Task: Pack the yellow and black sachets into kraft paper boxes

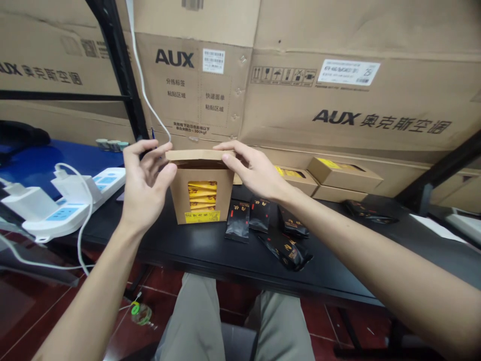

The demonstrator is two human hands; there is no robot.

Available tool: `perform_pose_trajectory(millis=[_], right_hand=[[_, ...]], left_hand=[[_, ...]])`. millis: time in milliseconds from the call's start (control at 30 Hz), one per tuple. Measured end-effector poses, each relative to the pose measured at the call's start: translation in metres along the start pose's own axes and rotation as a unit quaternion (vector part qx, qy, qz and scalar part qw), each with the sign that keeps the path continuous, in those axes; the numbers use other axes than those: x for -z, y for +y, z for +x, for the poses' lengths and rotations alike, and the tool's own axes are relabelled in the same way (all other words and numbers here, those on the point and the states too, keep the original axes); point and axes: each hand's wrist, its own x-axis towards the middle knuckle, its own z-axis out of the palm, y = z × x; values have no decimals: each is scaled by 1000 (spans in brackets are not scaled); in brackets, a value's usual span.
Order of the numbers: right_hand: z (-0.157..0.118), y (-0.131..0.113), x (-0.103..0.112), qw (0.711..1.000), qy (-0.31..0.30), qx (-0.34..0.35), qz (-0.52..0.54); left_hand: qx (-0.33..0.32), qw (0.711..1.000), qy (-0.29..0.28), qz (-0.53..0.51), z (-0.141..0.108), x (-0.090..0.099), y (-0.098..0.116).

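Note:
A small brown cardboard box (179, 195) stands upright on the black table, its top flap (199, 155) partly raised. Yellow packets (202, 195) show through the window in its front. At the left top corner, the thumb and fingertips of my left hand (145, 188) close around the edge of the box. My right hand (255, 168) grips the right end of the flap, thumb in front and fingers on top. Just right of the box lie black sachets (237, 220) with gold and red print, several in a loose group.
More small cardboard boxes (340, 175) are stacked at the back right. A white power strip (71, 205) with plugs and cables lies at the left. Large cartons (285, 100) form a wall behind the black table (210, 253). A plastic bottle (141, 313) is on the floor.

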Motion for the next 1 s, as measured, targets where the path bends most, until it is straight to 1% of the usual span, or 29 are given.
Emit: perform_pose_trajectory(millis=[100, 200, 267, 400, 567, 700, 833, 933, 1000], right_hand=[[-6, 3, -1, 999, -8, 34, -33], [-9, 6, -3, 997, -7, 48, -52], [-11, 7, -4, 997, -4, 51, -54], [-11, 7, -6, 997, 0, 52, -61], [-12, 9, -6, 996, -1, 57, -65], [-17, 10, -9, 996, -4, 44, -84], [-22, 10, -8, 995, -18, 20, -98], [-22, 9, -3, 996, -45, 17, -80], [-21, 9, 0, 995, -65, -2, -73]], left_hand=[[-26, 998, -9, 49, 3, -1, 4], [-18, 993, -14, 117, 3, -3, 9], [-17, 990, -6, 139, 3, -3, 10], [-20, 988, -5, 153, 2, -2, 11], [-32, 989, -10, 145, 3, 0, 7], [-39, 990, -16, 137, -1, 3, 3], [-55, 985, -23, 159, -11, 5, 2], [-87, 973, -28, 210, -18, 5, 3], [-111, 956, -32, 271, -21, 7, 4]])
